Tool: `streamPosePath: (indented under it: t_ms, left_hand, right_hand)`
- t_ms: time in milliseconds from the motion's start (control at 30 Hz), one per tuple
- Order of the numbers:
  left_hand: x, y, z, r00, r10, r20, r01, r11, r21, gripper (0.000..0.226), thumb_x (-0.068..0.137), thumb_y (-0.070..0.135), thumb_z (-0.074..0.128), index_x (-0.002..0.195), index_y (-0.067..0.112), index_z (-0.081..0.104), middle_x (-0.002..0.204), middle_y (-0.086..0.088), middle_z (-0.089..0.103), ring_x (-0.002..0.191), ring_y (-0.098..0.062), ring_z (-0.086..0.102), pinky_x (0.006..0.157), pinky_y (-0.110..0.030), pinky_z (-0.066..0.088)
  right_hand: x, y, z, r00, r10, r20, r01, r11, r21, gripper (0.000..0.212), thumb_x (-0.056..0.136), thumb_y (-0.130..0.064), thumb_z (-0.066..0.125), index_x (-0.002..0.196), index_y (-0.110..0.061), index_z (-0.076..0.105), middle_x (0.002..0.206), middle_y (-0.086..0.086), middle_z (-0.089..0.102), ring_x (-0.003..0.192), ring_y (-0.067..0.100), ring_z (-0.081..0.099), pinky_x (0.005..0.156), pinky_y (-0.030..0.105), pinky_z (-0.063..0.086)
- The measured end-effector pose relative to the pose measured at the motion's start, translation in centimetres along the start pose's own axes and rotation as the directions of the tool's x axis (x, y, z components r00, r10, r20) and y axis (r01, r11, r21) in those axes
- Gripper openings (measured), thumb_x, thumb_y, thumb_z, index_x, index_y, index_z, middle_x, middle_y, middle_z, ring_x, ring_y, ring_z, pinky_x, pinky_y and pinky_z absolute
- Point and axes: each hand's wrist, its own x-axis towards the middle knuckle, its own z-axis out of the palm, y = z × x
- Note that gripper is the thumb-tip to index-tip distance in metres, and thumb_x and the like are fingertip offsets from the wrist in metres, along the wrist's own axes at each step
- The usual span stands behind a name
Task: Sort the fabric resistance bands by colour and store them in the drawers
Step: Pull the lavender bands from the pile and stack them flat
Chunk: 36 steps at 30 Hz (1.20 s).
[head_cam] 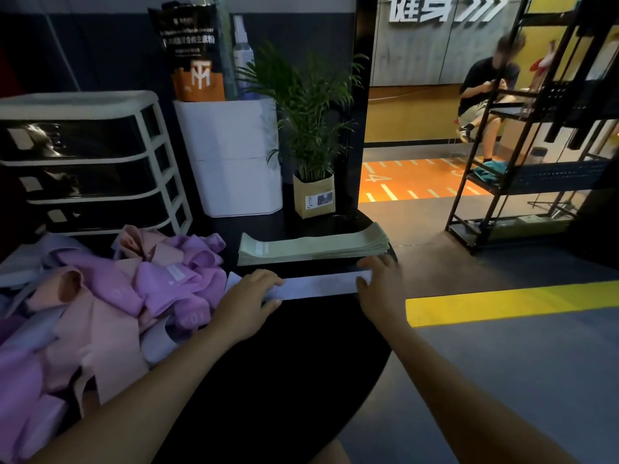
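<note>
Fingers [268,279] of the left hand [249,303] are laid nearly straight across one end of a pale lavender band [318,286], pressing it flat on the black desk [284,380]; the thumb appears tucked at the band's near edge, though dim light makes a pinch hard to confirm. The right hand [382,289] is spread flat over the band's other end, nothing gripped.

Just beyond, a squared stack of green bands [311,247] is lying on the desk, apart from the lavender one. To the left, an unsorted heap of pink, purple and lavender bands [110,296] is piled against the drawer unit [90,162], whose dark drawers are all shut.

Risks, as judged: the right end of the lavender band sits close to the desk's curved edge, so a careless smoothing stroke could slide it off. The heap is loose; a band tugged out could drag others down. Lavender and purple could be confused in this light.
</note>
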Motion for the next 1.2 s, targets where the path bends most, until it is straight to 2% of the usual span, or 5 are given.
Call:
streamPosePath:
  t_ms: [200,600,900,1033,1200]
  left_hand:
    - [-1.7,0.7,0.3,0.996,-0.070,-0.057,0.074,0.994,0.082,0.032,0.092,0.025,0.055,0.123,0.016,0.056,0.129,0.006,0.053,0.117,-0.015,0.049,0.097,-0.031,0.041]
    - [-2.8,1.3,0.7,0.980,-0.049,-0.195,0.074,0.990,0.124,0.031,0.094,0.019,0.048,0.125,0.014,0.056,0.128,0.001,0.056,0.118,-0.017,0.049,0.097,-0.024,0.035]
    - [-3.3,0.3,-2.3,0.935,-0.041,-0.353,0.198,0.885,0.421,0.047,0.066,0.004,0.067,0.112,0.015,0.062,0.110,-0.001,0.065,0.100,-0.024,0.060,0.094,-0.037,0.043]
    - [-3.3,-2.7,-5.6,0.974,-0.183,-0.136,0.221,0.901,0.374,0.058,0.081,0.014,0.055,0.138,0.015,0.041,0.141,-0.003,0.046,0.126,-0.022,0.044,0.107,-0.033,0.029]
    - [-3.4,-4.4,-6.1,0.984,-0.177,0.025,0.154,0.911,0.383,0.046,0.090,0.023,0.047,0.136,0.025,0.043,0.140,0.004,0.047,0.123,-0.018,0.046,0.103,-0.030,0.030]
  right_hand:
    - [-2.8,-1.5,1.9,0.958,-0.191,0.215,0.217,0.971,-0.103,0.027,0.097,-0.023,0.045,0.116,-0.012,0.061,0.122,0.005,0.053,0.116,0.023,0.043,0.096,0.036,0.039]
    - [-2.9,-1.0,2.6,0.983,-0.166,0.077,0.178,0.965,-0.192,0.024,0.096,-0.019,0.044,0.095,-0.009,0.066,0.104,0.007,0.059,0.104,0.026,0.049,0.080,0.035,0.042]
    - [-3.0,-3.4,3.0,0.930,-0.276,0.242,0.322,0.930,-0.177,0.035,0.096,-0.024,0.046,0.129,-0.018,0.052,0.135,0.005,0.042,0.126,0.024,0.035,0.100,0.035,0.034]
    - [-3.0,-7.1,5.2,0.882,-0.334,0.333,0.391,0.913,-0.120,0.041,0.095,-0.030,0.047,0.136,-0.022,0.045,0.142,0.003,0.036,0.130,0.025,0.031,0.104,0.037,0.032]
    - [-3.5,-7.4,7.0,0.866,-0.307,0.396,0.383,0.915,-0.128,0.036,0.097,-0.038,0.040,0.129,-0.025,0.050,0.141,0.000,0.039,0.131,0.023,0.032,0.107,0.038,0.026]
